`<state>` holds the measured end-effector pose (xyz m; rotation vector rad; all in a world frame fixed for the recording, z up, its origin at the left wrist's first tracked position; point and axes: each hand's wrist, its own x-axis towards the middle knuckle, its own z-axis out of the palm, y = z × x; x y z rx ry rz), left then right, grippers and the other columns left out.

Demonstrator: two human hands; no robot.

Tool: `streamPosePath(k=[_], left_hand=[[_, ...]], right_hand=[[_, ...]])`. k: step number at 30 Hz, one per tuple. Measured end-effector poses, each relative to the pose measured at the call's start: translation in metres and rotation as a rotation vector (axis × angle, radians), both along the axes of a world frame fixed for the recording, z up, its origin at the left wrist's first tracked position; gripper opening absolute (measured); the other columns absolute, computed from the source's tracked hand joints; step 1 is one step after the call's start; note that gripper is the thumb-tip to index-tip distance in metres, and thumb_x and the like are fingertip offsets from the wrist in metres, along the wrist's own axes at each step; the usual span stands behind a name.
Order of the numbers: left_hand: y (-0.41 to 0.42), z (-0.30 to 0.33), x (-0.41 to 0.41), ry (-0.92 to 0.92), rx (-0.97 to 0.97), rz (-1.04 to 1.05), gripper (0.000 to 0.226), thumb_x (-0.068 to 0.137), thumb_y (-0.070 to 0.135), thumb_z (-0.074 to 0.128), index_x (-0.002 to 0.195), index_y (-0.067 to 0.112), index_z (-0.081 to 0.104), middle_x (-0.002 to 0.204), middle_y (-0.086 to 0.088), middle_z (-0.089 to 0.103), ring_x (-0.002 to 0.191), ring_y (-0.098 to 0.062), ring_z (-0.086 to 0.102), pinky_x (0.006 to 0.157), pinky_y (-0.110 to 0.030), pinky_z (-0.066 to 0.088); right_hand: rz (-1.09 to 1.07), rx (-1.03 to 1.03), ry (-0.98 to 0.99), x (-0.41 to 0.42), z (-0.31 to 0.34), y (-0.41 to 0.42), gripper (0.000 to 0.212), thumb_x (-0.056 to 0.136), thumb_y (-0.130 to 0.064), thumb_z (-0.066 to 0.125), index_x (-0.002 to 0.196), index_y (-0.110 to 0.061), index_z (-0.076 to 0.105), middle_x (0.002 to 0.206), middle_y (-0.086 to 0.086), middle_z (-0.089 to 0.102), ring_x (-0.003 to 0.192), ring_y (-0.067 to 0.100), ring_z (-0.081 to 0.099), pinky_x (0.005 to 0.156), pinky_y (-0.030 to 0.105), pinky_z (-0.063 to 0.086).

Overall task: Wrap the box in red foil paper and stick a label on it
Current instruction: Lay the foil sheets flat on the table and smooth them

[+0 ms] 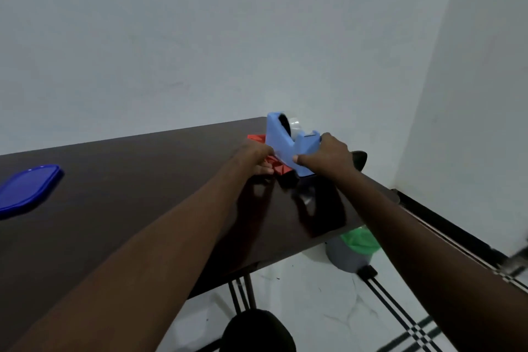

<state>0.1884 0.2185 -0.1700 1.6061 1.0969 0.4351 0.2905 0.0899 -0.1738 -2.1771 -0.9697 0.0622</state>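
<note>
A light blue tape dispenser (281, 140) with a clear tape roll stands at the far right of the dark brown table (128, 180). My right hand (328, 156) grips its front end by the cutter, thumb against its side. Just left of it, my left hand (255, 158) holds crumpled red foil paper (274, 166), which sticks out behind and below the hand. The dispenser and my hands hide whatever box lies under the paper. No label is visible.
A dark blue plastic lid (27, 190) lies at the table's left edge. Below the table's right end stands a grey bin with a green bag (354, 248) on the white tiled floor. A dark object (360, 158) lies behind my right hand.
</note>
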Motion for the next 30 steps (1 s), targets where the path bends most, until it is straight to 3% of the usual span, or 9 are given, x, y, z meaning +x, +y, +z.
streamPosePath(k=[3, 5, 7, 10, 14, 16, 20, 25, 30], left_hand=[[-0.002, -0.002, 0.010, 0.078, 0.052, 0.015, 0.024, 0.095, 0.003, 0.057, 0.072, 0.004, 0.051, 0.065, -0.010, 0.051, 0.053, -0.015, 0.048, 0.051, -0.019, 0.044], [-0.001, -0.003, 0.011, 0.083, 0.080, 0.014, 0.031, 0.090, -0.004, 0.060, 0.064, 0.005, 0.048, 0.057, -0.010, 0.052, 0.053, -0.015, 0.047, 0.055, -0.020, 0.043], [0.004, -0.005, 0.011, 0.093, 0.092, 0.052, 0.029, 0.085, -0.004, 0.065, 0.062, 0.005, 0.050, 0.041, -0.007, 0.055, 0.055, -0.019, 0.055, 0.063, -0.026, 0.053], [0.018, -0.010, 0.006, 0.088, 0.127, 0.123, 0.025, 0.080, 0.001, 0.071, 0.061, 0.005, 0.055, 0.035, -0.007, 0.055, 0.063, -0.026, 0.065, 0.081, -0.037, 0.060], [0.046, -0.018, -0.017, 0.088, 0.135, 0.210, 0.022, 0.078, 0.003, 0.073, 0.062, 0.003, 0.058, 0.039, -0.009, 0.058, 0.068, -0.027, 0.073, 0.080, -0.041, 0.061], [0.059, -0.020, -0.035, 0.095, 0.137, 0.237, 0.020, 0.078, 0.003, 0.073, 0.062, 0.001, 0.060, 0.040, -0.010, 0.059, 0.067, -0.028, 0.072, 0.081, -0.042, 0.060], [0.081, -0.015, -0.095, 0.164, 0.194, 0.309, 0.020, 0.077, 0.002, 0.072, 0.060, 0.001, 0.060, 0.046, -0.012, 0.062, 0.051, -0.023, 0.066, 0.066, -0.036, 0.061], [0.101, -0.011, -0.172, 0.320, 0.225, 0.320, 0.021, 0.078, -0.001, 0.068, 0.058, 0.000, 0.059, 0.047, -0.013, 0.061, 0.030, -0.016, 0.053, 0.036, -0.021, 0.043], [0.099, -0.006, -0.222, 0.367, 0.245, 0.326, 0.019, 0.078, -0.001, 0.068, 0.060, -0.001, 0.061, 0.052, -0.014, 0.063, 0.034, -0.017, 0.053, 0.042, -0.022, 0.045]], right_hand=[[0.012, 0.031, -0.009, 0.005, -0.004, 0.006, 0.076, 0.075, -0.042, 0.078, 0.137, -0.012, 0.046, 0.133, 0.001, 0.058, 0.114, 0.023, 0.058, 0.078, 0.029, 0.042], [-0.026, 0.051, -0.038, 0.006, -0.005, 0.009, 0.065, 0.074, -0.041, 0.077, 0.128, -0.013, 0.052, 0.123, 0.001, 0.062, 0.100, 0.023, 0.060, 0.069, 0.027, 0.041], [-0.067, 0.093, -0.065, 0.005, -0.004, 0.012, 0.049, 0.073, -0.036, 0.076, 0.112, -0.012, 0.057, 0.106, 0.002, 0.064, 0.085, 0.020, 0.057, 0.055, 0.024, 0.034], [-0.091, 0.164, -0.053, 0.001, -0.005, 0.013, 0.038, 0.072, -0.029, 0.074, 0.100, -0.009, 0.057, 0.089, -0.001, 0.058, 0.082, 0.022, 0.059, 0.051, 0.023, 0.031], [-0.071, 0.213, -0.062, -0.016, -0.004, 0.019, 0.036, 0.074, -0.028, 0.073, 0.098, -0.007, 0.057, 0.088, -0.001, 0.057, 0.081, 0.022, 0.058, 0.062, 0.026, 0.036], [-0.066, 0.221, -0.092, -0.024, -0.002, 0.022, 0.038, 0.074, -0.029, 0.074, 0.099, -0.007, 0.058, 0.089, -0.003, 0.056, 0.077, 0.019, 0.055, 0.058, 0.027, 0.035], [-0.044, 0.249, -0.110, -0.046, 0.005, 0.034, 0.033, 0.074, -0.027, 0.074, 0.094, -0.010, 0.054, 0.083, -0.005, 0.052, 0.063, 0.009, 0.046, 0.050, 0.017, 0.028], [0.038, 0.317, -0.084, -0.083, 0.001, 0.047, 0.026, 0.076, -0.017, 0.072, 0.086, 0.002, 0.059, 0.072, 0.007, 0.058, 0.058, 0.012, 0.052, 0.051, 0.022, 0.039], [0.087, 0.332, -0.056, -0.112, -0.011, 0.057, 0.024, 0.076, -0.021, 0.071, 0.079, -0.004, 0.054, 0.065, 0.001, 0.053, 0.060, 0.019, 0.056, 0.048, 0.026, 0.036]])
